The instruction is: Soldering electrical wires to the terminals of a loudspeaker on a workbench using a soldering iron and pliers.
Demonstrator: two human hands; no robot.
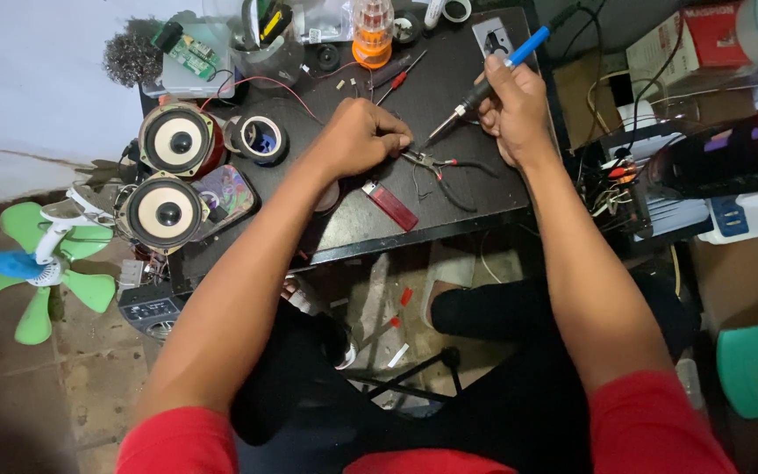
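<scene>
Clearance on the black worktop [449, 88]

Free surface lies at 6 o'clock of the left hand [357, 136], up to the red lighter [389, 204]. Pliers [439, 167] block 3 o'clock. Tape roll [262, 138] and two speakers [173, 175] obstruct 9 o'clock. Screwdrivers [399, 75] and an orange bit holder [372, 33] close 12 o'clock. The right hand [512, 110] with soldering iron [484, 86] occupies 2 o'clock.

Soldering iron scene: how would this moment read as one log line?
right hand: grips blue-handled soldering iron | left hand: pinches small part at iron tip | nearby: pliers, red lighter, black table
</scene>
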